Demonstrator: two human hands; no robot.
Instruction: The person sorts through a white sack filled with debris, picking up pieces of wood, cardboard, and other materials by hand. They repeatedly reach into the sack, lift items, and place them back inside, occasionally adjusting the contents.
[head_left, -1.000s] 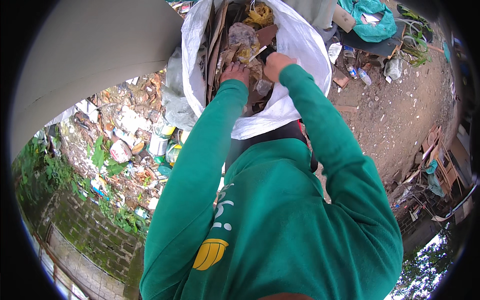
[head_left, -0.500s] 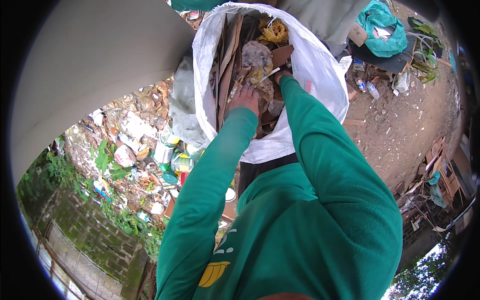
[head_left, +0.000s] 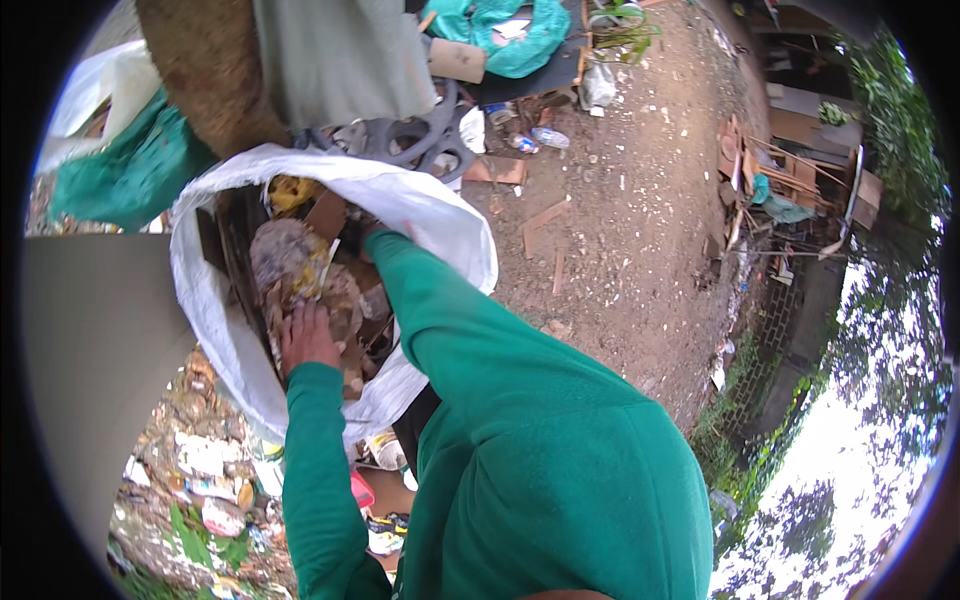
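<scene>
A large white woven sack [head_left: 455, 222] stands with its mouth wide, full of flat brown boards, crumpled paper and other scrap. My left hand [head_left: 308, 338] lies on the crumpled brown material [head_left: 340, 300] inside it, fingers stretched and a little apart. Just beyond those fingers is a greyish, dirty lump [head_left: 285, 252]. My right hand [head_left: 370, 243] reaches in along the sack's right wall. Its fingers are hidden among the scrap, near a brown flat piece [head_left: 326, 214]. At the sack's far side sits a crumpled yellow piece [head_left: 292, 194].
Left of the sack is a big plain grey surface [head_left: 95, 330]; litter [head_left: 205, 460] covers the ground below it. Beyond lie a teal bag [head_left: 530, 40], grey plastic rings [head_left: 420, 140] and bottles [head_left: 550, 137]. Bare dirt [head_left: 620, 250] stretches right, toward a wood scrap pile [head_left: 780, 175].
The view has swung right, so the sack now appears lower and farther left. Both hands stay inside the sack, in nearly the same places among the scrap.
</scene>
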